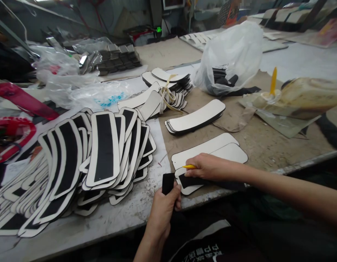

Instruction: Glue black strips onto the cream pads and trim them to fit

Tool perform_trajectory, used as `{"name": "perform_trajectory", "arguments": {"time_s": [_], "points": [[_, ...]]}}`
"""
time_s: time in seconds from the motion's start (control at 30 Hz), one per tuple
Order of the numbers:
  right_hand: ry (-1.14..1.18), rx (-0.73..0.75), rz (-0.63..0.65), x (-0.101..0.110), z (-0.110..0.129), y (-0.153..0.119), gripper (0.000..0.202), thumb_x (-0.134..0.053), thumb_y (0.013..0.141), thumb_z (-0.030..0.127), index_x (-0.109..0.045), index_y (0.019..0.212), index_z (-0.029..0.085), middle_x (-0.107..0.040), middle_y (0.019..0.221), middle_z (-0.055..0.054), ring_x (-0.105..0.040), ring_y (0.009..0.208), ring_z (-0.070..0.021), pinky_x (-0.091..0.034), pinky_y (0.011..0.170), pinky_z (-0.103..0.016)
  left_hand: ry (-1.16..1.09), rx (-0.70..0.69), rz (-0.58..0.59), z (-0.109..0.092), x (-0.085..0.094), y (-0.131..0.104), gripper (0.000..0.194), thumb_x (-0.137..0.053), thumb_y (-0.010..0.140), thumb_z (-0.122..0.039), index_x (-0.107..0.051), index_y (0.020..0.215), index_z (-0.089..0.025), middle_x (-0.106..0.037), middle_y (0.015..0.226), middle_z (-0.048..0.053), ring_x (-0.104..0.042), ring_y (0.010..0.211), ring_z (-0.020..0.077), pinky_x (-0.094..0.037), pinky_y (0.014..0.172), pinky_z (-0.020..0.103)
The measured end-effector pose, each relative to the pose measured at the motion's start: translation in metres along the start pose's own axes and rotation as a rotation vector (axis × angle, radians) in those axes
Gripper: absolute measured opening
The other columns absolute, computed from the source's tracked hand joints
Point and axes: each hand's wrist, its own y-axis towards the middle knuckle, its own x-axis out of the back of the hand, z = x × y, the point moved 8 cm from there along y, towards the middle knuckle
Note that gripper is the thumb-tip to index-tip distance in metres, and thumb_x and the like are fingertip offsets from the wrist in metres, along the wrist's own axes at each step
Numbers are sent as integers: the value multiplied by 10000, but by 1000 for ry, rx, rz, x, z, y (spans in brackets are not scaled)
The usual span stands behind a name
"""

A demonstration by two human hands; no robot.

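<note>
Cluttered workshop worktop (97, 228) — at its near edge, the left hand (163, 204), closed, grips a black strip (167, 182); the right hand (203, 167) pinches a yellow stick (189, 166) over pale curved panels (228, 153).

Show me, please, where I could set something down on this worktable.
Mostly bare brown paper lies between the nearest smooth, white, curved pieces and the yellowish plastic bottle, beyond the right forearm. Crowded: the left side, heaped with curved, white-rimmed black pieces.

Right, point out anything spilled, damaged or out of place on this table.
The container at right is stained brownish, and the tabletop beside the fanned pile is speckled with dark residue. Both look grimy; no fresh spill shows.
</note>
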Motion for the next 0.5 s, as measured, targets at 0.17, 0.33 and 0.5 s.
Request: {"name": "perform_trajectory", "arguments": {"time_s": [0.17,0.33,0.5], "points": [[-147,-50,16,-6,-5,10,255,-492,859,384,-649,830,186,-670,731,-73,-572,623,-186,-311,517,-240,16,15,-4,1,1,0,216,-643,718,-325,-509,699,-157,-459,478,-63,-375,416,64,-292,416,201],[-246,-68,49,-8,-4,11,299,-459,873,402,-662,908,185,-698,801,-98,-621,715,-225,-325,545,-253,57,33,-13,1,2,2,185,-620,718,-303,-517,673,-156,-485,480,-48,-394,412,69,-296,410,202],[-283,-43,41,-9,-3,14,313,-458,873,411,-666,933,185,-705,829,-102,-634,746,-239,-337,552,-260,113,27,-44,-6,2,6,264,-653,679,-355,-493,593,-164,-461,427,-48,-386,377,72,-286,387,203]]}}
